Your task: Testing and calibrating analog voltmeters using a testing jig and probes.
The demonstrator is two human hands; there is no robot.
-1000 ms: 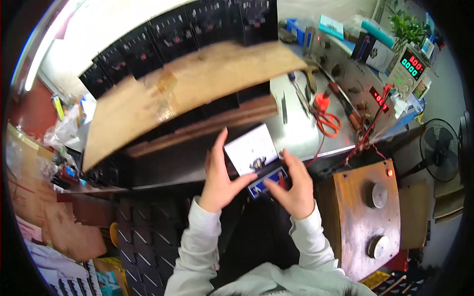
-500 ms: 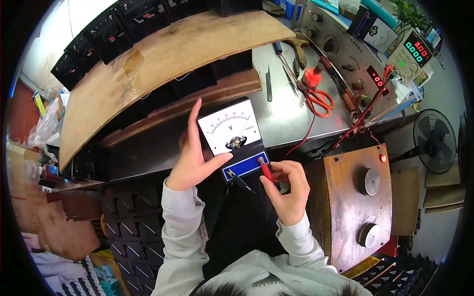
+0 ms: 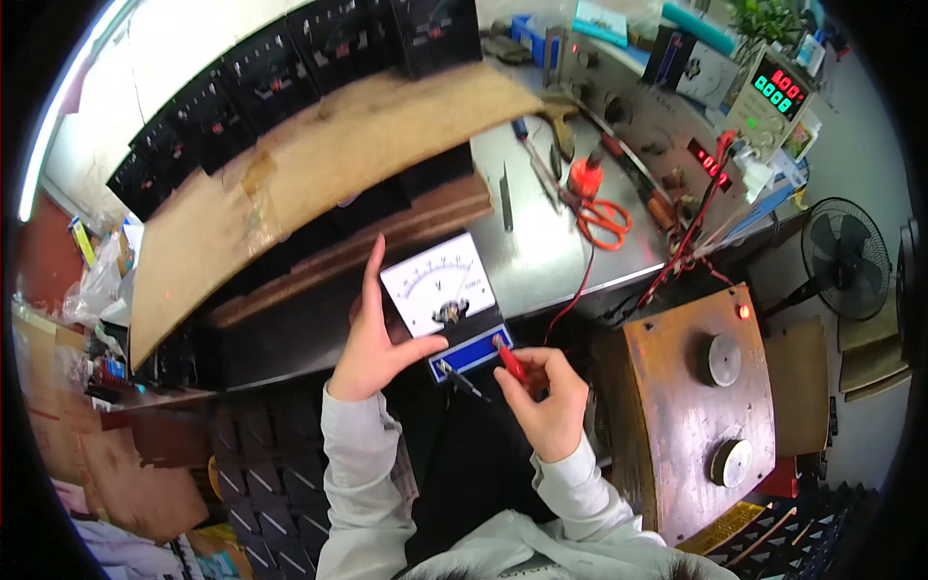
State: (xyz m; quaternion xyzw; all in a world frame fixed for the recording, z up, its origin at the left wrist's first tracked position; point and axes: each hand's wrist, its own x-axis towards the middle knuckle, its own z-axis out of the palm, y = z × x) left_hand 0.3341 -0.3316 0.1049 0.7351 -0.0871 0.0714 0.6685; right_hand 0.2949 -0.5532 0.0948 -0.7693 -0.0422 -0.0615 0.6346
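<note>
My left hand (image 3: 375, 353) grips an analog panel voltmeter (image 3: 437, 282) by its left side, with the thumb across the lower front. The meter has a white scale, an exposed movement at its lower middle and a blue strip (image 3: 471, 354) below. My right hand (image 3: 551, 398) pinches a red alligator clip (image 3: 511, 363), whose tip meets the terminal at the strip's right end. A black alligator clip (image 3: 465, 381) hangs from the left terminal, clear of my fingers.
A wooden board (image 3: 319, 145) with several black meters stands at the back left. Tweezers (image 3: 507, 201), orange-handled scissors (image 3: 604, 224) and a red bottle (image 3: 585, 179) lie or stand on the bench. A lit power supply (image 3: 773, 101) is far right. A metal-topped box (image 3: 696, 406) with two knobs stands nearer, beside a fan (image 3: 839, 256).
The view has shifted, and the voltmeter with both hands sits slightly lower and further left in it. Both hands keep their holds. The power supply's red readout has changed.
</note>
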